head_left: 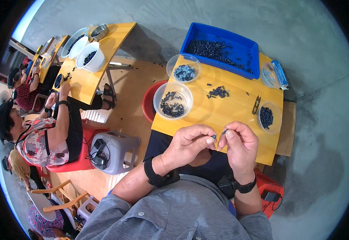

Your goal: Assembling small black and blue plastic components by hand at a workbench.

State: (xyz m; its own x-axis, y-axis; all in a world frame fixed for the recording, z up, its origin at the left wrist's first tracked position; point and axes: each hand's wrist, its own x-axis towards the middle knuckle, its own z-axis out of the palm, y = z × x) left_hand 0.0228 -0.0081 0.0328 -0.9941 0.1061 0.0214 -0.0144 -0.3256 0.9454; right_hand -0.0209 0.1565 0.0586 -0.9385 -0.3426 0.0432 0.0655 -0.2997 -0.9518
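Over the near edge of the yellow table (206, 116), my left hand (190, 141) pinches a small dark tube-like piece (213, 137), its round end showing between thumb and forefinger. Just apart from it, my right hand (240, 144) pinches another small dark piece (224, 131), mostly hidden by the fingertips. Beyond my hands lies a loose pile of short dark cylindrical pieces (218, 92). More such pieces are in a clear round tub (157, 105) on the left and a smaller clear tub (277, 127) on the right. Black snips (256, 105) rest near that smaller tub.
A blue tray (222, 35) of dark pieces stands at the far edge, beside a tub of light-blue pieces (183, 73). A blue-and-white packet (279, 74) leans at far right. To the left, a red bucket (149, 101), a grey stool (112, 154) and a seated co-worker (48, 138).
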